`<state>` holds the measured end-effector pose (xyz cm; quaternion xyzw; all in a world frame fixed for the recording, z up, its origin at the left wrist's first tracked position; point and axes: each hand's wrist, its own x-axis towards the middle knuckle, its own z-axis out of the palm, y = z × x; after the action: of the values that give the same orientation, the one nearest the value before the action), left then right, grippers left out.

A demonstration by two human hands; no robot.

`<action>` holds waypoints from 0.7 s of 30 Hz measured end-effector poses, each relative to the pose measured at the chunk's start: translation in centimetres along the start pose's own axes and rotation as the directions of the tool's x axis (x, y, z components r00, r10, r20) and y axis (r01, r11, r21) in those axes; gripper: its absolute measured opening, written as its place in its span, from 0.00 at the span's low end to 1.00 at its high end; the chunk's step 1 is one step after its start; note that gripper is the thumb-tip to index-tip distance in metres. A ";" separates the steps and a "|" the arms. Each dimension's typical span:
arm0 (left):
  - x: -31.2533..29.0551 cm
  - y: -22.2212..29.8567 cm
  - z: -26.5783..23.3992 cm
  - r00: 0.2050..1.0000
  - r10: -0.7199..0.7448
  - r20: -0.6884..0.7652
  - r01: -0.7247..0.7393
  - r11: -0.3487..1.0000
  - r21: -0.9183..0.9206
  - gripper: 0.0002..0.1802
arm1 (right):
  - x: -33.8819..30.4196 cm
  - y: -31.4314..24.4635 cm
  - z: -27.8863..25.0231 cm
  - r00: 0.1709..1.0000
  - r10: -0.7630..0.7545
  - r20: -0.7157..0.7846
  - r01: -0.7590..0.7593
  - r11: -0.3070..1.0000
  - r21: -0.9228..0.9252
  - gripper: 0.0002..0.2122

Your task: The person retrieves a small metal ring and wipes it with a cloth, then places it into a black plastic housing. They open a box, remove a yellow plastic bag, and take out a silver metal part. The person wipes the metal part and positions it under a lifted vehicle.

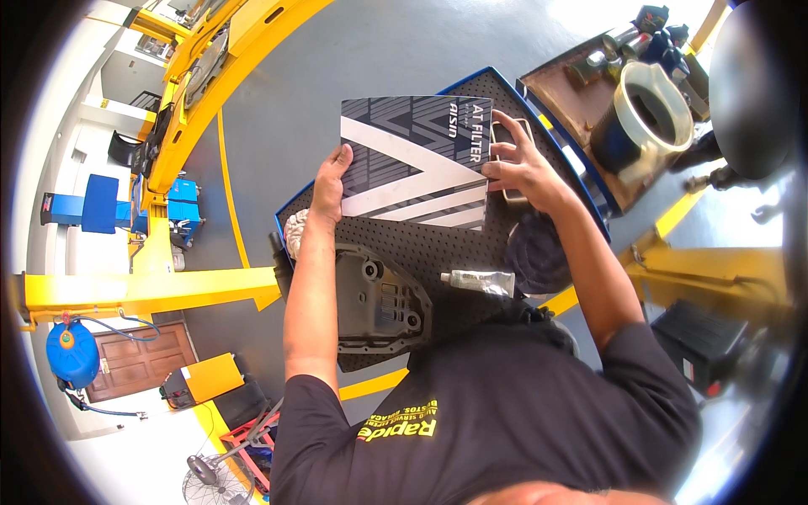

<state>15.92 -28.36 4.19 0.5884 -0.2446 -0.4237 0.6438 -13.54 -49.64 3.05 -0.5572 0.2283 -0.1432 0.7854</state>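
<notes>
Between my two hands is a flat filter box [412, 160], dark grey with white stripes. My left hand [330, 183] grips its left edge, thumb on the front face. On the box's right edge my right hand [528, 168] is closed, its fingers bent around the side. The box hides part of a black perforated cart top [404, 234] under it. Close to my left forearm lies a dark oil pan [374, 299] with a bolt-holed rim. A silver squeeze tube [480, 281] rests to its right. Partly behind my right hand is a phone-like rectangular item [515, 195].
A dark round bundle [539, 252] sits beside my right forearm. At the right, a brown bench [581, 101] bears a translucent bucket [648, 118] of dark content and several bottles. Yellow lift arms [151, 290] reach in from the left. A black case [699, 341] stands at the lower right.
</notes>
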 end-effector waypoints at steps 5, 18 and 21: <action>0.2 -0.3 -0.9 0.996 -0.094 0.006 0.095 0.995 -0.010 0.35 | -0.6 1.3 0.4 0.998 0.010 -0.064 0.005 0.974 0.227 0.45; -5.3 1.8 7.3 0.958 0.285 -0.001 -0.146 0.496 0.856 0.34 | -4.6 0.7 5.8 0.989 -0.142 -0.027 0.145 0.977 0.154 0.46; -9.0 5.3 11.2 0.981 0.162 0.104 -0.183 0.625 0.759 0.33 | -5.3 1.1 6.7 0.978 -0.208 -0.035 0.208 0.978 0.006 0.48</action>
<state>3.49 -27.33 13.10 0.7734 -0.4639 -0.2244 0.3692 -14.62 -41.31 4.92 -0.5718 0.1814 -0.2351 0.7648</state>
